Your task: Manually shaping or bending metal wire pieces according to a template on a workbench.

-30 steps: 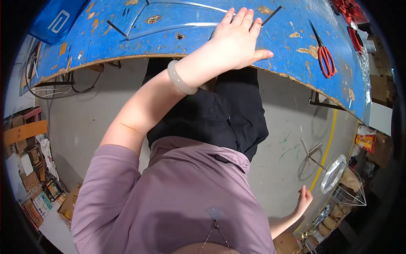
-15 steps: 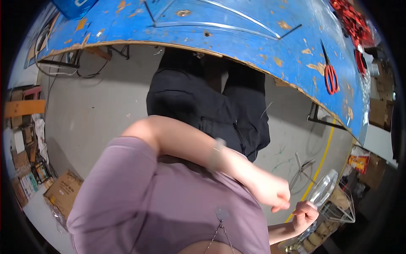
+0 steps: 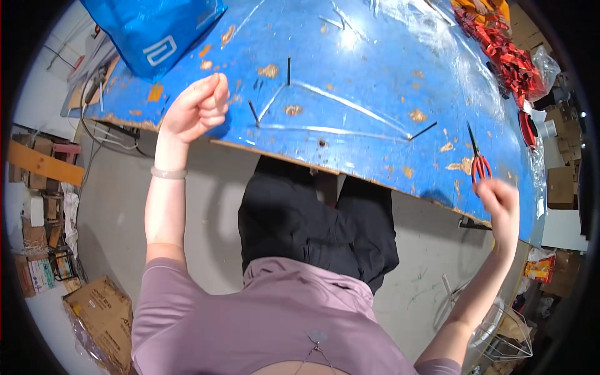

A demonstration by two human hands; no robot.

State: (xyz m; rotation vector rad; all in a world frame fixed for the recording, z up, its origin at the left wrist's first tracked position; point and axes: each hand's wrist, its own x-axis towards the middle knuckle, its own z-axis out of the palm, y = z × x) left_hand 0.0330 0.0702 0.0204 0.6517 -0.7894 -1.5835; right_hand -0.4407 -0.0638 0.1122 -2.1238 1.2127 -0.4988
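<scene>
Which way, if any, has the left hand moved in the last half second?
Yes, leftward and forward: against the blue table, the left hand went from outside its near edge to its near-left part, near the blue bag.

- Beneath and beyond the left hand (image 3: 197, 111) and right hand (image 3: 500, 199): a blue desk (image 3: 375, 75), its paint chipped to brown patches, the near edge worn bare.
- Between the hands, past that edge: grey floor (image 3: 419, 250).
- Left of the left hand: an orange-brown board (image 3: 44, 164) above cluttered boxes (image 3: 42, 274).
- Nearer the wearer than the left hand: a large cardboard box (image 3: 100, 319).
- Right of the right hand: brown cartons (image 3: 562, 187).
- Ahead, between both hands: white glare (image 3: 351, 39) on the desktop.
</scene>
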